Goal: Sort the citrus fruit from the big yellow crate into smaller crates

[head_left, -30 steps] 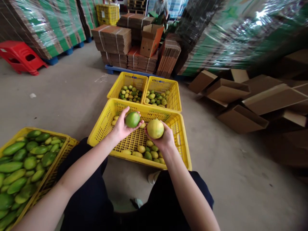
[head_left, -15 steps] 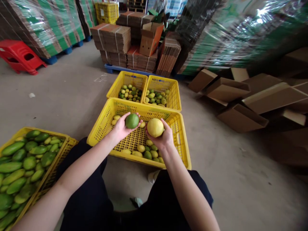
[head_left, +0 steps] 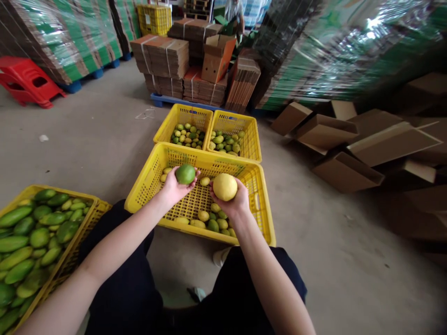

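Note:
My left hand [head_left: 174, 190] cradles a round green lemon [head_left: 186, 174] in its upturned palm, fingers curled beneath it. To its right, my right hand [head_left: 239, 203] holds a large yellow lemon [head_left: 225, 187] with the thumb along its side. Both are above a large yellow perforated crate [head_left: 153, 160] in front of my knees. Inside that crate, yellow and green lemons [head_left: 203, 216] lie mostly along the near right side. A single yellow lemon [head_left: 205, 181] shows between my hands, and a few [head_left: 167, 171] sit at the far left, partly behind my left hand.
Two smaller yellow crates [head_left: 253, 122] with mixed fruit adjoin the far side. A crate [head_left: 93, 199] heaped with green fruit stands left. Flattened cartons [head_left: 160, 56] are stacked ahead on a blue pallet; open cartons [head_left: 328, 132] lie right. A red stool [head_left: 30, 81] stands far left.
My left hand has shifted slightly left with the green lemon, widening the gap between the hands. My right hand stays nearly in place with the yellow lemon.

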Available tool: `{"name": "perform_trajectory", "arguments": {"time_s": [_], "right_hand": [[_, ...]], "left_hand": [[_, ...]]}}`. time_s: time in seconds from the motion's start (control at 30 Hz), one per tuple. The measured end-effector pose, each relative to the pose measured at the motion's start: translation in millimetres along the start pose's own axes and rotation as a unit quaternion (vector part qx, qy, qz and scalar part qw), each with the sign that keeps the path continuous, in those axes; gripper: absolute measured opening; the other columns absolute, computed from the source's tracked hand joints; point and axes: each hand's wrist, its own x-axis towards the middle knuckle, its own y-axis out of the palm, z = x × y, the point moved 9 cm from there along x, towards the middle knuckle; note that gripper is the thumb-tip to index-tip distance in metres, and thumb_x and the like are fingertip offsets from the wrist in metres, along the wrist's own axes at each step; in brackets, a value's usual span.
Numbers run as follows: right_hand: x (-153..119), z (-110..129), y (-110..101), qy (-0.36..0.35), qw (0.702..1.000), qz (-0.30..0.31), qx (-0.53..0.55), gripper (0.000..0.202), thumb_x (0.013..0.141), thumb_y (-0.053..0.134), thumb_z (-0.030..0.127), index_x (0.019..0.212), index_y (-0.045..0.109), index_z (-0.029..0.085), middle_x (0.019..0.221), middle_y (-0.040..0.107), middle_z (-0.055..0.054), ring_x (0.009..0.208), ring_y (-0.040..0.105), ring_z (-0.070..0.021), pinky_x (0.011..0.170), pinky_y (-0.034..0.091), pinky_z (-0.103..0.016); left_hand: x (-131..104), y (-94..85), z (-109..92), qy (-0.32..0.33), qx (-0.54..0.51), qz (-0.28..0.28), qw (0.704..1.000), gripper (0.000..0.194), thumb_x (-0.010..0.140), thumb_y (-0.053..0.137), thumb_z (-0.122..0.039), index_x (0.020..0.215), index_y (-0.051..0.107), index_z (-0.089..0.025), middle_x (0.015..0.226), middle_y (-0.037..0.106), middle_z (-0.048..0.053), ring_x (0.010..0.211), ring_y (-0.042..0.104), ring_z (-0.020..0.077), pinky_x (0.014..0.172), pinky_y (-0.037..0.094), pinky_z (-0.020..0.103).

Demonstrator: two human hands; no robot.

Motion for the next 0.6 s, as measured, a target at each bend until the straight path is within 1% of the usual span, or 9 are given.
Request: {"name": "perform_trajectory", "arguments": {"time_s": [0.07,0.13,0.17,0.23,0.33,0.4,0.47,0.53,0.6], "right_hand": [[5.0,-0.7,-1.2,-0.004,1.0,-0.001,0.01,0.016,0.09,0.045,0.027,0.088,0.059,0.02,0.069,0.069,-0.004,0.061,0.065,-0.0189,0.051,0.057,-0.03],[9.7,1.5,-3.8,-0.024,0.999,-0.005,0.028,0.01,0.089,0.049,0.026,0.09,0.058,0.022,0.069,0.069,-0.001,0.063,0.066,-0.0187,0.057,0.06,-0.033],[11.2,1.8,-4.9,-0.029,0.999,-0.006,0.033,0.008,0.089,0.052,0.027,0.09,0.058,0.022,0.07,0.069,-0.001,0.064,0.066,-0.0188,0.058,0.061,-0.033],[11.5,-0.6,-5.0,-0.018,0.999,-0.001,0.027,0.013,0.089,0.056,0.035,0.091,0.059,0.022,0.071,0.069,-0.002,0.065,0.067,-0.0196,0.057,0.061,-0.034],[5.8,0.2,-0.3,-0.017,0.999,0.028,0.015,0.019,0.082,0.065,0.038,0.089,0.061,0.021,0.07,0.069,-0.002,0.065,0.067,-0.0198,0.056,0.062,-0.033],[0.3,4.4,5.7,-0.03,0.997,0.063,0.026,0.018,0.077,0.068,0.034,0.088,0.061,0.021,0.071,0.069,-0.002,0.066,0.068,-0.0188,0.056,0.061,-0.029],[-4.3,6.4,13.1,-0.028,0.993,0.109,0.035,0.02,0.076,0.066,0.033,0.09,0.063,0.019,0.076,0.071,-0.005,0.066,0.067,-0.0179,0.05,0.058,-0.024],[-7.1,7.8,19.1,-0.023,0.988,0.15,0.038,0.026,0.078,0.063,0.037,0.094,0.065,0.017,0.08,0.072,-0.008,0.067,0.066,-0.0176,0.046,0.054,-0.022],[-7.4,11.7,22.2,-0.035,0.982,0.173,0.06,0.028,0.079,0.061,0.04,0.094,0.065,0.017,0.081,0.073,-0.009,0.069,0.067,-0.0179,0.051,0.057,-0.024]], "left_hand": [[0.7,1.1,-2.3,0.02,0.002,0.001,1.0,0.035,0.092,0.04,-0.022,0.111,0.067,-0.01,0.076,0.071,0.011,0.061,0.065,0.0187,0.052,0.051,0.026],[-0.1,2.6,-5.4,0.044,0.008,-0.001,0.999,0.031,0.091,0.044,-0.018,0.111,0.067,-0.011,0.074,0.07,0.008,0.065,0.067,0.0192,0.058,0.055,0.027],[-0.8,2.6,-5.7,0.047,0.009,-0.007,0.999,0.028,0.092,0.045,-0.018,0.109,0.066,-0.012,0.072,0.069,0.008,0.066,0.068,0.0194,0.06,0.056,0.027],[-2.4,2.2,-4.2,0.039,0.003,-0.019,0.999,0.023,0.094,0.049,-0.023,0.106,0.065,-0.011,0.071,0.068,0.008,0.068,0.069,0.0202,0.062,0.058,0.028],[-5.8,3.3,-3.4,0.027,0.015,-0.019,0.999,0.02,0.09,0.059,-0.028,0.101,0.064,-0.012,0.069,0.068,0.007,0.067,0.07,0.0205,0.061,0.059,0.027],[-8.1,6.3,-3.2,0.02,0.046,0.001,0.999,0.019,0.087,0.061,-0.028,0.098,0.064,-0.012,0.067,0.067,0.007,0.064,0.069,0.0198,0.057,0.058,0.026],[-10.4,11.0,-1.5,0.007,0.069,0.034,0.997,0.021,0.088,0.057,-0.029,0.094,0.066,-0.011,0.066,0.067,0.008,0.06,0.068,0.0191,0.053,0.057,0.025],[-12.7,17.1,-0.9,0.001,0.059,0.075,0.995,0.025,0.088,0.052,-0.031,0.09,0.067,-0.011,0.065,0.067,0.009,0.059,0.067,0.0184,0.052,0.056,0.025],[-14.3,22.8,-3.5,0.007,0.014,0.105,0.994,0.025,0.086,0.052,-0.03,0.091,0.068,-0.011,0.067,0.067,0.008,0.062,0.067,0.0177,0.056,0.057,0.025]]}}
